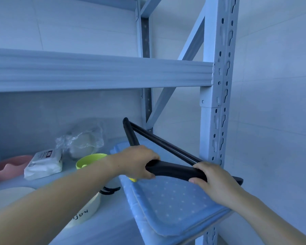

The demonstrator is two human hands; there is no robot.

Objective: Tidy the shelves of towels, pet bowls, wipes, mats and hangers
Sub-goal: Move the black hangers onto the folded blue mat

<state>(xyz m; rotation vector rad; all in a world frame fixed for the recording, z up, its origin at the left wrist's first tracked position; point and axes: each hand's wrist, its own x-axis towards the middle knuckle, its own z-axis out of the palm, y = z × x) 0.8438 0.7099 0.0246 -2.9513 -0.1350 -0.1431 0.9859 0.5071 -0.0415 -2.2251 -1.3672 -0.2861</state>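
Observation:
Both my hands hold a bunch of black hangers (pixel 173 169) above the blue dotted mat (pixel 173 207) on the right end of the shelf. My left hand (pixel 140 163) grips the hangers near their middle. My right hand (pixel 214 181) grips the right shoulder end. The hangers' far end (pixel 129 131) points up toward the back of the shelf, and their hooks (pixel 109 190) show below my left forearm. A yellow-green pet bowl (pixel 88 160) sits just left of my left wrist, partly hidden by it.
A pack of wipes (pixel 44 163), a pink bowl (pixel 9 167) and a plastic-wrapped item (pixel 81 142) lie further left. A white bowl with lettering (pixel 85 211) stands under my left arm. The shelf post (pixel 217 103) rises right of the mat, with the upper shelf beam (pixel 99 71) overhead.

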